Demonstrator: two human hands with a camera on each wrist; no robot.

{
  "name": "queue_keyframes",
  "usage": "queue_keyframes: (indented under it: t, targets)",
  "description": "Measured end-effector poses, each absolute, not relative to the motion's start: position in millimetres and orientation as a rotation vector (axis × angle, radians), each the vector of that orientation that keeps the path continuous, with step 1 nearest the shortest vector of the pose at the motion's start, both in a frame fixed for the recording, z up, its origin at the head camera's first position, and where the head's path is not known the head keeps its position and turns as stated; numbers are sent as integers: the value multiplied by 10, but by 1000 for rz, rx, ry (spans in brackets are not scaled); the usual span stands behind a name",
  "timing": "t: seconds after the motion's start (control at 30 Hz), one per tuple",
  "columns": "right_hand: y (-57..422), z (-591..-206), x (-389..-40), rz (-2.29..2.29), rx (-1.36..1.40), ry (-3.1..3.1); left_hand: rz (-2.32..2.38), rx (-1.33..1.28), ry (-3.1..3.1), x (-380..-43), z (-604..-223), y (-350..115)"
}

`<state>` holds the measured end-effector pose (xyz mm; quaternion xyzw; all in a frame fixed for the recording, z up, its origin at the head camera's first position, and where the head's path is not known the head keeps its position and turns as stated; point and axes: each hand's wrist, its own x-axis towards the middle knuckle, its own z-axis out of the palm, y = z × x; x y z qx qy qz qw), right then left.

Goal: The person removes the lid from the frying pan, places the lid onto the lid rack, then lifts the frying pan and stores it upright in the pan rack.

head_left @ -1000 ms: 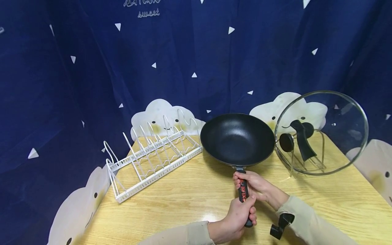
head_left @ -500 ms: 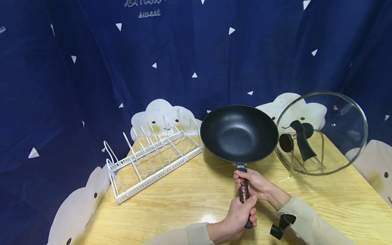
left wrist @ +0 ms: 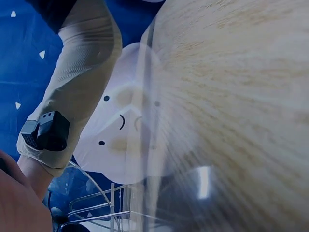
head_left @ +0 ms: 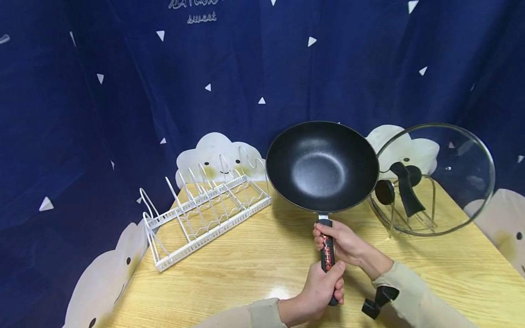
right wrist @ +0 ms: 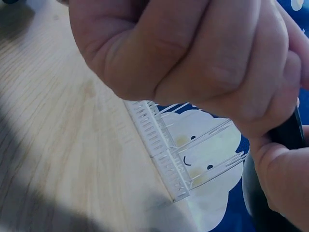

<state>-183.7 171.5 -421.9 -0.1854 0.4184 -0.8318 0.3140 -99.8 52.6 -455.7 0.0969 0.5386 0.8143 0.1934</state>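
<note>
A black wok (head_left: 321, 168) is held with its bowl facing me, raised at the back of the table, its shadow falling on the wood. Its black handle (head_left: 327, 255) with red lettering points toward me. My right hand (head_left: 342, 241) grips the handle near the bowl. Lower down, my left hand (head_left: 320, 289) grips the handle's end, the thumb lying along the top. In the right wrist view, curled fingers (right wrist: 193, 58) fill the top and the wok shows only partly at the right edge. The left wrist view catches little of the hands.
A white wire rack (head_left: 209, 218) with upright loops stands left of the wok on the wooden table (head_left: 229, 282). To the right, a glass lid (head_left: 459, 182) with a black handle leans upright in a wire stand (head_left: 432, 200). A dark blue curtain (head_left: 229, 59) hangs behind.
The wok's bowl has risen and tilted further up toward me, showing more of its inside. My right hand has shifted up slightly; my left hand stays nearly still at the handle's end.
</note>
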Motion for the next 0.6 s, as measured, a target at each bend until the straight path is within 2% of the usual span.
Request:
queue_keyframes:
  t: [0.6]
  targets:
    - [1715, -4141, -1926, -2196, -599, 695, 2265, 464, 1476, -1071, -4521, 486]
